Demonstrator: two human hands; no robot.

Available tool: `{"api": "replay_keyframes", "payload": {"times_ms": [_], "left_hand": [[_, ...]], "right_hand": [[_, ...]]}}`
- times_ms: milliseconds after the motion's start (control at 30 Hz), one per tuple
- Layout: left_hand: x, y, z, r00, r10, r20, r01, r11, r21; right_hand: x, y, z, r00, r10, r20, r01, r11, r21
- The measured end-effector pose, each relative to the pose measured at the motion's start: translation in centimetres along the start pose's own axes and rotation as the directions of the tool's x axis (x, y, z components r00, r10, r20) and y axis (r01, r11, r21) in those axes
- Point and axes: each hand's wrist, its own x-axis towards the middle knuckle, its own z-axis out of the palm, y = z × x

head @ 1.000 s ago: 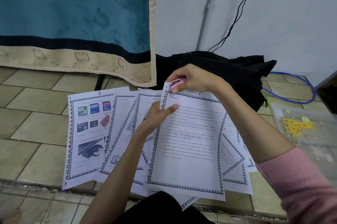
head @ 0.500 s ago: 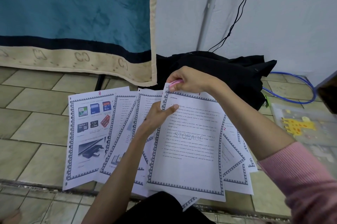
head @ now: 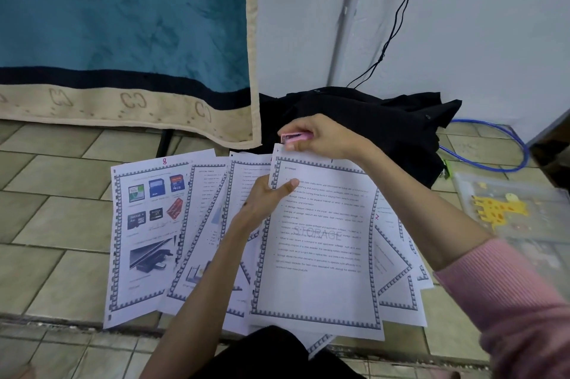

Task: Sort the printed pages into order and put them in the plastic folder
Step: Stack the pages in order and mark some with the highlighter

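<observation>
Pink stapler [head: 294, 137] gripped in right hand [head: 324, 138] at top page's [head: 317, 243] upper corner; left hand [head: 265, 203] pinches that page's edge, pages fanned on floor [head: 55, 218].

- A teal, red and beige blanket [head: 123, 24] hangs at upper left.
- Black clothing [head: 370, 119] lies crumpled against the white wall [head: 478, 24].
- A blue cable [head: 505, 138] loops over the tiled floor [head: 55, 193] at right.
</observation>
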Motion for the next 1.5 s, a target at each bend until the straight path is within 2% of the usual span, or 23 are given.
{"api": "replay_keyframes", "payload": {"times_ms": [67,100,167,233,300,367,433,533,700,800,833,900,933,967,1000,1033,1067,1100,1133,1200,1267,1400,1500], "left_hand": [[0.1,0.0,0.0,1.000,-0.005,0.007,0.005,1.000,-0.012],[0.2,-0.1,0.1,1.000,-0.010,0.006,0.010,1.000,-0.019],[0.5,-0.2,0.1,1.000,-0.023,0.001,0.023,0.999,-0.029],[0.8,-0.2,0.1,1.000,-0.024,0.003,0.024,0.999,-0.032],[0.9,-0.2,0.2,1.000,-0.025,0.004,0.025,0.999,-0.037],[0.9,-0.1,0.4,1.000,-0.016,0.009,0.016,0.999,-0.044],[0.9,0.0,0.4,1.000,-0.012,0.015,0.012,0.999,-0.037],[0.8,0.3,0.3,1.000,-0.025,0.014,0.025,0.999,-0.032],[0.7,0.5,-0.1,0.999,-0.037,-0.012,0.036,0.998,-0.043],[0.8,0.4,-0.5,0.998,-0.053,-0.024,0.051,0.997,-0.058],[0.7,0.3,-0.6,0.998,-0.061,-0.027,0.059,0.996,-0.061],[0.8,0.2,-0.9,0.997,-0.073,-0.033,0.070,0.994,-0.084],[0.8,0.2,-0.9,0.997,-0.075,-0.030,0.072,0.992,-0.101],[0.9,0.2,-1.0,0.997,-0.073,-0.026,0.070,0.990,-0.122],[0.9,0.3,-1.1,0.997,-0.068,-0.023,0.064,0.987,-0.147],[1.0,0.3,-1.3,0.997,-0.068,-0.024,0.063,0.983,-0.173],[1.1,0.4,-1.4,0.997,-0.076,-0.034,0.068,0.977,-0.204],[1.2,0.4,-1.7,0.995,-0.090,-0.052,0.075,0.969,-0.236],[1.4,0.4,-1.9,0.992,-0.104,-0.071,0.081,0.959,-0.272],[1.7,0.4,-2.4,0.988,-0.130,-0.086,0.097,0.943,-0.317],[1.7,0.3,-2.7,0.988,-0.147,-0.046,0.125,0.941,-0.314],[0.8,-1.0,-2.8,0.969,-0.207,0.138,0.223,0.968,-0.117],[0.2,-1.8,-2.3,0.979,-0.191,0.073,0.200,0.970,-0.139]], "right_hand": [[-0.8,1.0,-0.4,0.965,0.033,-0.259,0.017,0.982,0.188],[-1.4,1.7,-0.8,0.909,0.100,-0.404,0.014,0.963,0.270],[-3.1,3.9,-1.7,0.732,0.252,-0.633,-0.038,0.943,0.331],[-5.5,7.3,-2.6,0.516,0.368,-0.773,-0.207,0.930,0.305],[-8.4,11.9,-3.2,0.283,0.493,-0.823,-0.397,0.841,0.368],[-11.4,16.1,-3.1,0.118,0.601,-0.790,-0.565,0.695,0.444],[-13.6,18.9,-2.5,0.067,0.659,-0.750,-0.660,0.593,0.462],[-15.3,20.5,-1.7,0.028,0.702,-0.712,-0.645,0.557,0.524],[-15.7,21.2,-1.5,0.073,0.697,-0.713,-0.698,0.546,0.463],[-15.4,19.8,-1.4,0.070,0.665,-0.744,-0.775,0.506,0.378],[-15.2,18.7,-1.1,0.068,0.603,-0.795,-0.783,0.526,0.332],[-14.5,16.5,0.0,0.124,0.420,-0.899,-0.670,0.704,0.236],[-14.3,15.1,0.8,0.187,0.371,-0.909,-0.538,0.813,0.221],[-14.1,13.9,1.7,0.287,0.397,-0.872,-0.395,0.878,0.270],[-14.1,12.2,2.6,0.427,0.474,-0.770,-0.284,0.879,0.383],[-14.2,10.7,3.4,0.588,0.548,-0.594,-0.241,0.821,0.518],[-14.5,9.5,4.1,0.731,0.563,-0.385,-0.273,0.759,0.591],[-14.7,8.9,4.9,0.827,0.526,-0.197,-0.335,0.744,0.578],[-14.8,8.7,5.6,0.874,0.480,-0.072,-0.368,0.753,0.546],[-14.7,9.2,6.8,0.909,0.415,-0.041,-0.323,0.763,0.560],[-14.5,9.2,7.3,0.888,0.437,-0.143,-0.272,0.750,0.603],[-13.7,9.5,7.1,0.829,0.513,-0.221,-0.252,0.696,0.672],[-13.1,9.3,7.1,0.823,0.527,-0.211,-0.232,0.651,0.723]]}}
